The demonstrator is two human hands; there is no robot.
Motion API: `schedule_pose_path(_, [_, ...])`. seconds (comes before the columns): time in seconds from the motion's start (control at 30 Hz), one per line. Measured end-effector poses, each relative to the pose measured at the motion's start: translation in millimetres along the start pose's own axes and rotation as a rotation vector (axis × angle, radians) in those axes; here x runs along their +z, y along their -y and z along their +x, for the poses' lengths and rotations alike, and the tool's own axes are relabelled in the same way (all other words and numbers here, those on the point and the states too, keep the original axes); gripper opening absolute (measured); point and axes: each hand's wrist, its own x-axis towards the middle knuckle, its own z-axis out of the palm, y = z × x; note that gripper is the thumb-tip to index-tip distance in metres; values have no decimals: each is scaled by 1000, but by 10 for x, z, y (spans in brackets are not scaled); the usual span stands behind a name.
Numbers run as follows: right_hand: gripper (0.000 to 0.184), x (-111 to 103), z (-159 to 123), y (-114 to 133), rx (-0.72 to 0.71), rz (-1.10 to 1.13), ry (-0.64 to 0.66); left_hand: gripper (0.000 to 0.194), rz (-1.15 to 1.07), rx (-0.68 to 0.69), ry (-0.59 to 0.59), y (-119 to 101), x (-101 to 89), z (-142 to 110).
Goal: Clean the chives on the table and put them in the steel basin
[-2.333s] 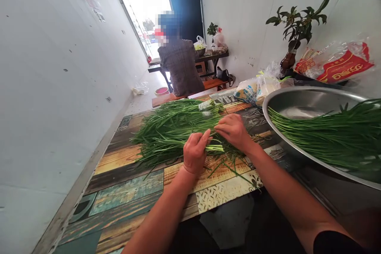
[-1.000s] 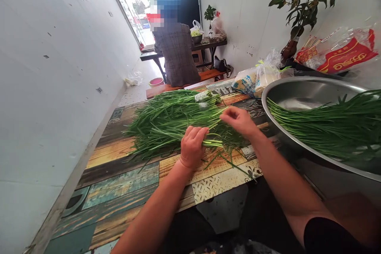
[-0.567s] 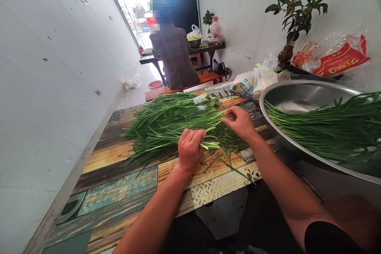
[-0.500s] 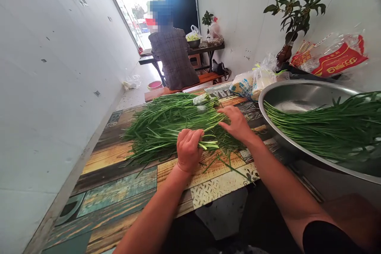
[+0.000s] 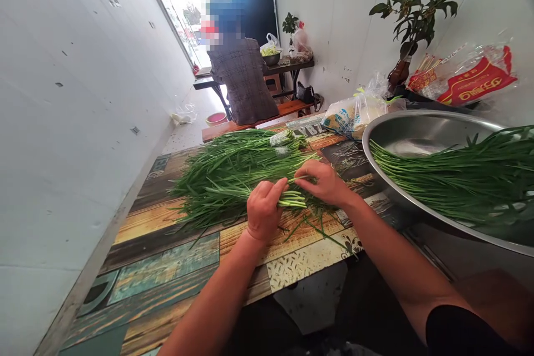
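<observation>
My left hand [image 5: 266,207] is closed around a small bunch of garlic chives [image 5: 294,198], whose pale stem ends stick out to the right of the fist. Just right of it, my right hand [image 5: 323,182] pinches a chive stalk near the left thumb; the fingertips partly hide it. Behind both hands lies a big heap of garlic chives [image 5: 217,172], leaves to the left and stems to the right. White wrapping [image 5: 280,139] binds part of the heap at its far right. Loose scraps [image 5: 323,228] are scattered on the table [image 5: 167,258] below my right hand.
A large steel basin [image 5: 417,122] with more chives stands at the right edge. Behind it are clear plastic bags [image 5: 359,114], a red package [image 5: 479,83] and a plant in a brown vase [image 5: 399,75]. A person [image 5: 242,80] sits at a farther table, back turned.
My right hand has moved left and slightly down, from the heap's stem ends to beside my left fist. More stem ends now show at the left fist, which stays nearly in place.
</observation>
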Motion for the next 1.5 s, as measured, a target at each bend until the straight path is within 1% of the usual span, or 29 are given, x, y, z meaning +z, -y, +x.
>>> schedule_pose_path(0.07, [12,11,-10,16,36,42,19,35,-29,-8,65,-13,-11,2])
schedule_pose_path(0.13, [14,18,-21,3,60,48,32,43,-50,-50,116,-21,-8,0])
schedule_pose_path(0.17, [14,19,-25,-13,70,29,29,46,-60,-79,120,-22,0,-3])
schedule_pose_path(0.23, [15,17,-29,-56,98,-46,-9,51,-83,-131,91,-17,24,-11])
schedule_pose_path(0.3, [15,9,-29,-101,133,-120,-51,48,-108,-139,35,-12,45,-18])
schedule_pose_path(0.43, [15,2,-21,-135,167,-132,-63,15,-129,-71,-74,-33,43,-12])
schedule_pose_path(0.47, [14,5,-19,-130,166,-126,-83,15,-130,-61,-92,-43,37,-7])
schedule_pose_path(0.53, [11,18,-15,-117,150,-112,-128,28,-128,-61,-112,-60,25,3])
schedule_pose_path(0.57, [11,27,-13,-110,136,-102,-132,29,-126,-71,-107,-63,21,6])
schedule_pose_path(0.6, [11,37,-13,-106,117,-94,-123,24,-123,-83,-94,-63,19,7])
schedule_pose_path(0.63, [10,48,-12,-104,96,-94,-109,17,-119,-93,-67,-59,18,7])
schedule_pose_path(0.67, [10,58,-12,-105,76,-106,-98,15,-112,-97,-32,-53,19,6])
schedule_pose_path(0.73, [10,77,-14,-116,48,-154,-110,31,-106,-88,50,-39,26,1])
schedule_pose_path(0.77, [10,84,-15,-124,39,-177,-128,36,-110,-80,77,-34,31,-2])
schedule_pose_path(0.8, [10,90,-17,-131,30,-192,-141,35,-117,-76,91,-31,36,-6])
schedule_pose_path(0.83, [10,93,-19,-136,21,-197,-151,30,-127,-73,95,-29,42,-9])
schedule_pose_path(0.9, [9,92,-21,-136,0,-199,-159,16,-146,-55,82,-30,48,-14])
schedule_pose_path(0.93, [9,90,-22,-129,-12,-199,-158,13,-147,-44,66,-31,46,-14])
schedule_pose_path(1.03, [7,82,-21,-87,-46,-178,-121,17,-89,-11,3,-36,19,-1])
schedule_pose_path(1.1, [6,82,-22,-54,-80,-149,-65,26,-16,8,-27,-40,-7,22])
schedule_pose_path(1.17, [8,90,-25,-27,-121,-127,-32,33,29,40,-16,-44,-26,48])
schedule_pose_path(1.23, [9,100,-31,-9,-142,-116,-41,31,43,57,-11,-45,-31,65])
schedule_pose_path(1.37, [6,117,-41,1,-91,-100,-79,24,50,38,-46,-46,-15,61])
schedule_pose_path(1.5, [5,118,-33,-16,-11,-88,-103,21,63,27,-33,-64,3,60])
